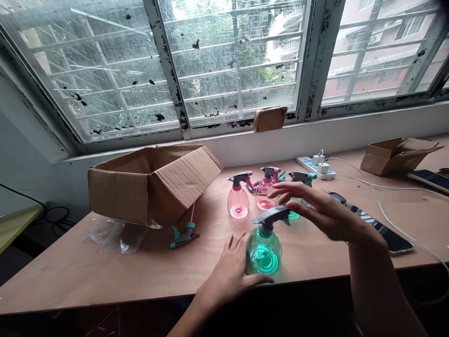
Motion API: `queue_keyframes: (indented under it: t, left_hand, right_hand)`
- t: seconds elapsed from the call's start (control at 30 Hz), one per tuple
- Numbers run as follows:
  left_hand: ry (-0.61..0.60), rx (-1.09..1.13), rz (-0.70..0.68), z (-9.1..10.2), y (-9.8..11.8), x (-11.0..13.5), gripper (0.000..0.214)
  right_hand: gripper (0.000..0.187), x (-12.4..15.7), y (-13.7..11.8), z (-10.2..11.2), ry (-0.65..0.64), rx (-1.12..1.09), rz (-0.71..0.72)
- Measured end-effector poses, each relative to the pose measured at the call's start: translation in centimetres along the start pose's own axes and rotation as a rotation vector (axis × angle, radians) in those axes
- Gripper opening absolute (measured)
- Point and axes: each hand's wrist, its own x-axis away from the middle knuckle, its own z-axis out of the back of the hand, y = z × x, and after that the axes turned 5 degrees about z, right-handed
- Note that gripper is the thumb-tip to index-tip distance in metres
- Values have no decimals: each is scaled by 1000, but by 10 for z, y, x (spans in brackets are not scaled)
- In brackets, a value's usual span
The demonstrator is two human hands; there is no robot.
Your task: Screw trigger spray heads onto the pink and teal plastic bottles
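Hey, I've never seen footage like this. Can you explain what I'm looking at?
There's no machine, just a person working bare-handed. The picture comes from a camera worn on the head, looking forward and down. The left hand curves beside a green spray bottle; the right hand is at its gray trigger top. How firmly either grips is hard to tell. Also on the table: two pink bottles, another green bottle partly hidden, a loose spray head, a large cardboard box and a phone.
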Motion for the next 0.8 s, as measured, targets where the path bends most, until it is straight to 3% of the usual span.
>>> queue_keyframes:
  t: [0.23, 0.43, 0.6, 0.8]
  left_hand:
    - [-7, -2, 22, 2, 3, 1, 117]
    - [10, 6, 3, 0, 0, 1, 115]
    - [6, 3, 13, 0, 0, 0, 114]
    - [-17, -1, 42, 3, 5, 1, 114]
  right_hand:
    - [31, 4, 0, 16, -27, 191, -36]
    - [27, 3, 2, 11, -9, 176, 2]
    - [34, 6, 4, 10, 0, 191, 13]
    - [24, 1, 3, 8, -21, 46, 151]
